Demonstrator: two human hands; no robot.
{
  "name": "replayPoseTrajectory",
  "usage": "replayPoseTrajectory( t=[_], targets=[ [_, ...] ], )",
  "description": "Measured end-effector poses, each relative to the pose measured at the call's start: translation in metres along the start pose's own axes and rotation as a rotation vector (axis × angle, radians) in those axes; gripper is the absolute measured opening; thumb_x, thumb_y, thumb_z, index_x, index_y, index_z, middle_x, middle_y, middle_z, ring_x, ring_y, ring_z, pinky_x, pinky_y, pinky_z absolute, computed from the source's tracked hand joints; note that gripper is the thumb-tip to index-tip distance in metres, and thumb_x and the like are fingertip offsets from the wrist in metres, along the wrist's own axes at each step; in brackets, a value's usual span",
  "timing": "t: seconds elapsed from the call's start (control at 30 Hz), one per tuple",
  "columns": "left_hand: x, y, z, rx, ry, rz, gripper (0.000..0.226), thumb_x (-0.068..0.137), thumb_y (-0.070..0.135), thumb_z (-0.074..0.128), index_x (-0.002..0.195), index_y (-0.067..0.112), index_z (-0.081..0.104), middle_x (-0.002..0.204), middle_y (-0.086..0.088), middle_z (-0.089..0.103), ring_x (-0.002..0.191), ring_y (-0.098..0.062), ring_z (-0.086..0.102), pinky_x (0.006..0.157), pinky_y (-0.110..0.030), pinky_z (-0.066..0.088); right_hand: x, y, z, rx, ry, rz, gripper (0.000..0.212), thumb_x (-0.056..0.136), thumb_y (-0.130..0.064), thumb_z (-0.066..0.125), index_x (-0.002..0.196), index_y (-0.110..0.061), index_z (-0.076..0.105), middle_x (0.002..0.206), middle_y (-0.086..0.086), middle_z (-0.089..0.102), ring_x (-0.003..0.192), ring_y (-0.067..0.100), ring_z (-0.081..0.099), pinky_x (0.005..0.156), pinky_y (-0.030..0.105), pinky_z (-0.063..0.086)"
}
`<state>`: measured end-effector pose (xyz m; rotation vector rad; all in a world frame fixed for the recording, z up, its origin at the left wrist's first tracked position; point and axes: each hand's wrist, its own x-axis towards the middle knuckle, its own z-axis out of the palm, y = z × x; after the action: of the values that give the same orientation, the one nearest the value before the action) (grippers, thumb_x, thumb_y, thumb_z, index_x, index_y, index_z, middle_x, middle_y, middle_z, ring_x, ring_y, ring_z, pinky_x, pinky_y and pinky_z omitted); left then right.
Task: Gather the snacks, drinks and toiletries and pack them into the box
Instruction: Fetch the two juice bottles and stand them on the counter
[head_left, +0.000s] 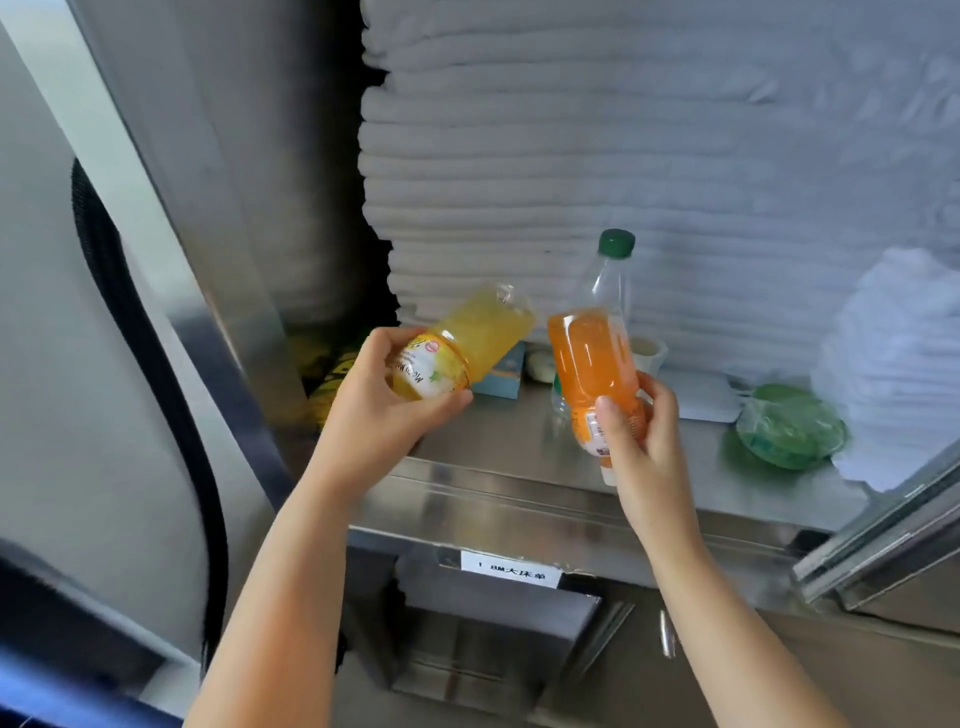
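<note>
Holding yellow bottle (467, 338), orange bottle (592, 358), 大床单 label (510, 569)

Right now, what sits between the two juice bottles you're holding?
Head view: between the yellow bottle and orange bottle, a small blue box and a pale rounded lump lie on the steel shelf.
</note>
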<state>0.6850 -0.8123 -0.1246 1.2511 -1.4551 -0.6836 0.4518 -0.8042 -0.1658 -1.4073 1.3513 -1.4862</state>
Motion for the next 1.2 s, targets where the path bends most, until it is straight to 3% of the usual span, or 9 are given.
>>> replayPoseTrajectory(
  t=[0.1, 0.27, 0.37, 0.43, 0.57, 0.7, 0.9, 1.07, 1.2],
  targets=[
    [0.008, 0.005, -0.01, 0.172, 0.009, 0.012, 0.065, 0.06, 0.035, 0.084, 0.117, 0.041, 0.053, 0.112, 0.013, 0.054, 0.095, 0.003, 0.056, 0.074, -0.015, 0.047, 0.004, 0.004, -0.014, -0.1, 0.033, 0.01, 0.04, 0.075, -0.067, 0.054, 0.109, -0.049, 0.045, 0.105, -0.023, 0.062, 0.089, -0.004, 0.062, 0.067, 0.02, 0.049],
    [0.014, 0.009, -0.008, 0.2, 0.008, -0.046, 0.065, 0.06, 0.032, 0.085, 0.119, 0.038, 0.056, 0.104, 0.018, 0.061, 0.09, 0.001, 0.06, 0.071, -0.018, 0.051, 0.016, 0.005, -0.038, -0.262, 0.037, -0.06, 0.045, 0.074, -0.06, 0.064, 0.114, -0.041, 0.055, 0.103, -0.024, 0.064, 0.093, -0.002, 0.062, 0.078, 0.028, 0.052],
    [0.017, 0.01, 0.0, 0.189, 0.045, -0.075, 0.066, 0.057, 0.032, 0.087, 0.113, 0.036, 0.054, 0.1, 0.019, 0.059, 0.087, 0.004, 0.059, 0.062, -0.011, 0.046, 0.02, 0.005, -0.051, -0.371, 0.049, -0.108, 0.044, 0.07, -0.05, 0.075, 0.108, -0.039, 0.055, 0.097, -0.03, 0.062, 0.087, -0.008, 0.059, 0.07, 0.018, 0.047],
    [0.019, 0.012, 0.007, 0.189, 0.045, -0.083, 0.063, 0.056, 0.033, 0.088, 0.108, 0.037, 0.053, 0.096, 0.02, 0.058, 0.083, 0.006, 0.058, 0.057, -0.006, 0.042, 0.023, 0.002, -0.057, -0.459, 0.056, -0.135, 0.049, 0.063, -0.054, 0.077, 0.102, -0.039, 0.053, 0.092, -0.029, 0.062, 0.081, -0.008, 0.059, 0.062, 0.012, 0.044],
    [0.025, 0.016, 0.016, 0.202, 0.002, -0.051, 0.058, 0.059, 0.029, 0.087, 0.108, 0.036, 0.057, 0.098, 0.018, 0.06, 0.083, 0.004, 0.059, 0.061, -0.008, 0.045, 0.032, -0.003, -0.066, -0.643, 0.023, -0.251, 0.055, 0.057, -0.057, 0.077, 0.103, -0.032, 0.06, 0.09, -0.017, 0.06, 0.075, 0.003, 0.058, 0.058, 0.019, 0.045],
    [0.032, 0.018, 0.022, 0.253, -0.028, -0.02, 0.058, 0.06, 0.026, 0.086, 0.111, 0.036, 0.059, 0.107, 0.015, 0.057, 0.088, -0.001, 0.059, 0.062, -0.006, 0.044, 0.04, -0.007, -0.069, -0.745, -0.015, -0.329, 0.059, 0.056, -0.05, 0.083, 0.106, -0.024, 0.065, 0.101, -0.011, 0.055, 0.08, 0.005, 0.051, 0.063, 0.023, 0.041],
    [0.038, 0.006, 0.028, 0.261, -0.114, -0.07, 0.063, 0.064, 0.025, 0.084, 0.12, 0.029, 0.057, 0.107, 0.013, 0.065, 0.091, -0.004, 0.063, 0.077, -0.027, 0.053, 0.044, -0.007, -0.065, -0.707, -0.006, -0.324, 0.061, 0.052, -0.044, 0.088, 0.099, -0.026, 0.055, 0.094, -0.009, 0.056, 0.074, 0.012, 0.052, 0.052, 0.02, 0.039],
    [0.039, -0.003, 0.036, 0.261, -0.166, -0.047, 0.067, 0.065, 0.018, 0.083, 0.124, 0.03, 0.053, 0.114, 0.015, 0.063, 0.097, -0.001, 0.061, 0.081, -0.024, 0.052, 0.048, -0.004, -0.06, -0.672, 0.002, -0.304, 0.076, 0.053, -0.043, 0.088, 0.118, -0.031, 0.049, 0.096, -0.014, 0.053, 0.082, 0.011, 0.053, 0.061, 0.02, 0.043],
    [0.036, -0.016, 0.044, 0.295, -0.154, -0.08, 0.071, 0.068, 0.023, 0.082, 0.129, 0.022, 0.048, 0.124, 0.007, 0.059, 0.107, -0.012, 0.059, 0.089, -0.038, 0.052, 0.047, 0.0, -0.052, -0.605, 0.0, -0.28, 0.081, 0.055, -0.042, 0.087, 0.124, -0.029, 0.046, 0.104, -0.007, 0.059, 0.089, 0.016, 0.058, 0.071, 0.032, 0.051]
  ],
)
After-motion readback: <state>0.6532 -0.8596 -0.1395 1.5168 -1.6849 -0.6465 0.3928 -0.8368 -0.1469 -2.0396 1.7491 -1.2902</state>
